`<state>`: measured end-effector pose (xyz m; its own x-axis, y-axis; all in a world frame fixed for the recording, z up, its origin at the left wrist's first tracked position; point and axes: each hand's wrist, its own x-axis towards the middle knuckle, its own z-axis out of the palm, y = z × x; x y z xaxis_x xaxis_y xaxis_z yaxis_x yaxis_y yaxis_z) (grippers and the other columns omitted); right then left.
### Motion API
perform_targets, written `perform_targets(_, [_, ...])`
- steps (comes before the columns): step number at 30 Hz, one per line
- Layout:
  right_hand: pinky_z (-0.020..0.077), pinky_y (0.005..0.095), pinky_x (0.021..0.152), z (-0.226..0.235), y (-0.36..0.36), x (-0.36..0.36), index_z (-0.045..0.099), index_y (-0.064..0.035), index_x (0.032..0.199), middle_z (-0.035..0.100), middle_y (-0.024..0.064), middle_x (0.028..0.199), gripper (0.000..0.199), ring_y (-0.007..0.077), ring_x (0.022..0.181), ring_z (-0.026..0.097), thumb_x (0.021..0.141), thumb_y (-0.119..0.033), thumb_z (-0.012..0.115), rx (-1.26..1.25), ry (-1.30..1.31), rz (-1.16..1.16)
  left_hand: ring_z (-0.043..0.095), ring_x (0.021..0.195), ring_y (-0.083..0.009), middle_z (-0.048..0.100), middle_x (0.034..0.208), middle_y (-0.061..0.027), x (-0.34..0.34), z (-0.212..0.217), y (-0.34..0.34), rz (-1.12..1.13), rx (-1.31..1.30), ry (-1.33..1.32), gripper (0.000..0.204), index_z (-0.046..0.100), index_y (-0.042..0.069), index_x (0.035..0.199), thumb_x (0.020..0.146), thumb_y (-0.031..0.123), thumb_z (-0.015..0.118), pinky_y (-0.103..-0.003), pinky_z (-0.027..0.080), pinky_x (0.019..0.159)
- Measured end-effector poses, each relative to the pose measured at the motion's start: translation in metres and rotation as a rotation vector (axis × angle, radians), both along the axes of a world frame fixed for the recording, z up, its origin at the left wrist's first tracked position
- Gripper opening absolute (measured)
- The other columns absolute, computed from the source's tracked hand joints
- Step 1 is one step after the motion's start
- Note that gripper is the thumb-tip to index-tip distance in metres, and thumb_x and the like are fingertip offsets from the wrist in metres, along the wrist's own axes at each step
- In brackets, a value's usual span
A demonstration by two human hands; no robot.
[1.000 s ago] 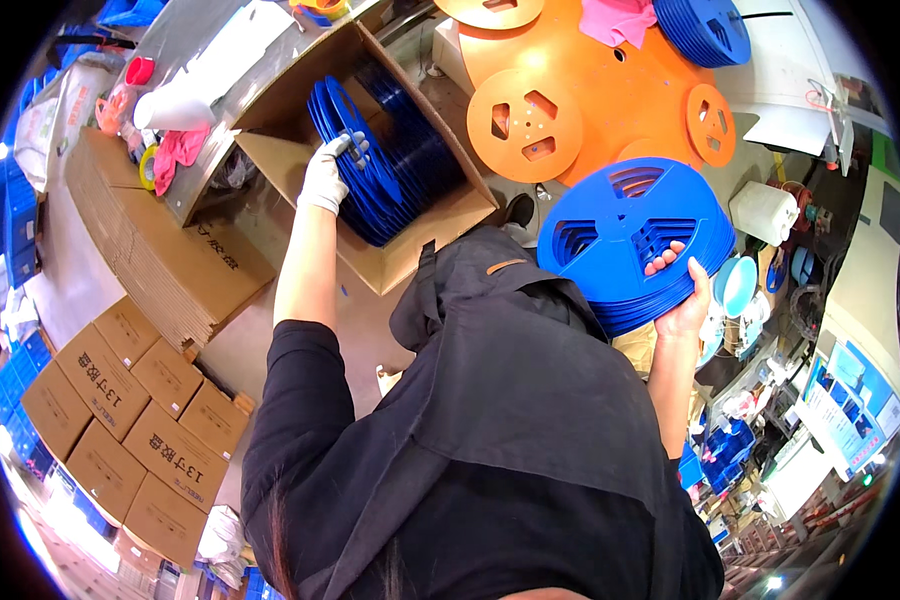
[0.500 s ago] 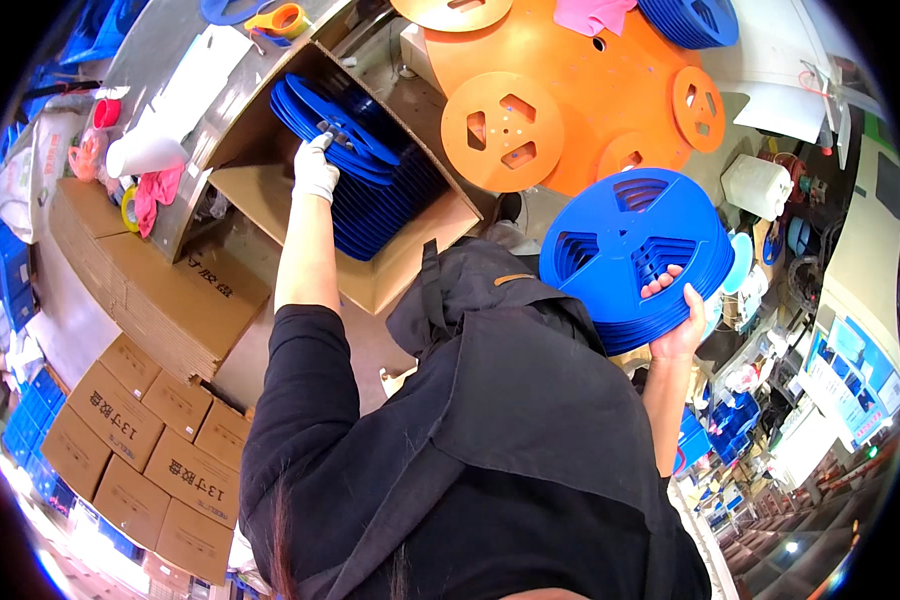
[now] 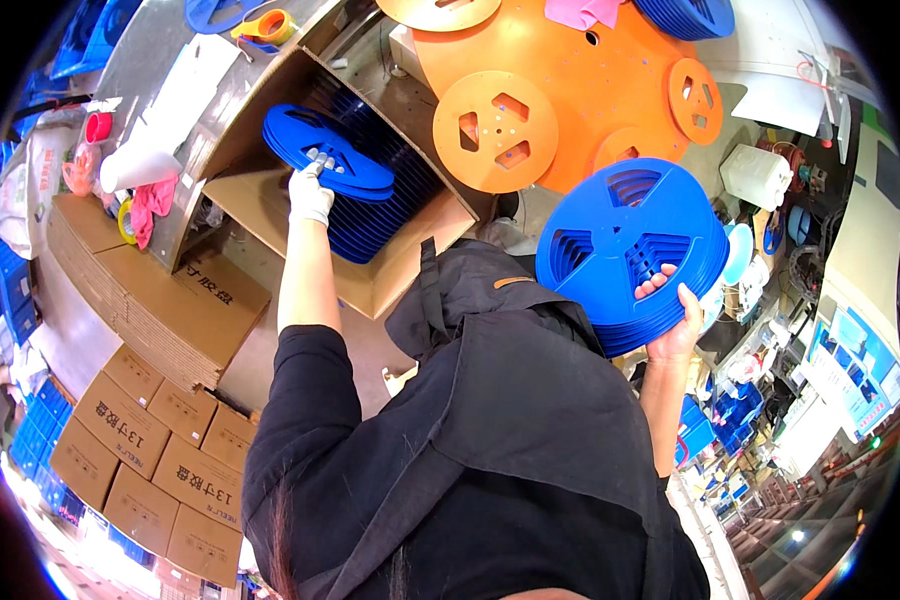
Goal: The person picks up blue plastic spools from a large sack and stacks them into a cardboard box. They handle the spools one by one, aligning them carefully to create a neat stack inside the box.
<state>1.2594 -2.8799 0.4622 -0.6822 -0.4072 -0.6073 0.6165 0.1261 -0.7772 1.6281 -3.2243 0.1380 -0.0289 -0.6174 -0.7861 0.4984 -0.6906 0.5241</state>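
My left hand (image 3: 311, 193), in a white glove, grips the edge of a few blue plastic reels (image 3: 292, 137) at the mouth of an open cardboard box (image 3: 435, 214). Its fingertips reach through an opening in the reel. Behind and under them, a row of more blue reels (image 3: 355, 232) fills the box. Bare, my right hand (image 3: 676, 325) holds a thick stack of blue reels (image 3: 620, 237) out to the right, its fingers hooked through a cut-out and the thumb along the rim. The far side of that stack is hidden.
A large round orange table (image 3: 580, 100) stands ahead, bearing orange discs (image 3: 496, 131), a pink cloth (image 3: 582, 12) and another blue reel stack (image 3: 687, 14). Left are a grey table (image 3: 155, 80), flattened cardboard (image 3: 160, 285) and stacked cartons (image 3: 160, 455). A white plastic can (image 3: 755, 178) stands right.
My left hand and the reels it grips have shifted slightly down and left, and the reels stand more apart from the row in the box. My right hand keeps its stack nearly still.
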Motion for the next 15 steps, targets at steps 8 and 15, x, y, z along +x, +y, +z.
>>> perform_targets(8, [0.0544,0.0411,0.078,-0.001,0.006,0.001,0.053,0.0037,0.115,0.064,0.0137,0.09,0.04,0.0258,0.081,0.064,0.084,-0.021,0.056,-0.022,-0.011,0.041,0.058,0.097,-0.0326,0.056,0.113,-0.0152,-0.015,-0.003,-0.001,-0.053,0.023,-0.022,0.042,0.047,0.003,0.125,0.085,-0.005,0.057,-0.049,0.048,0.077])
perform_targets(15, [0.0534,0.0427,0.077,0.004,0.005,0.006,0.052,0.0043,0.113,0.063,0.0167,0.09,0.041,0.0292,0.081,0.063,0.082,-0.021,0.057,-0.016,0.005,0.021,0.053,0.075,-0.0187,0.057,0.083,-0.0015,-0.026,-0.03,-0.002,-0.106,0.053,-0.084,0.024,0.052,0.009,0.11,0.087,0.002,0.055,-0.042,0.046,0.07])
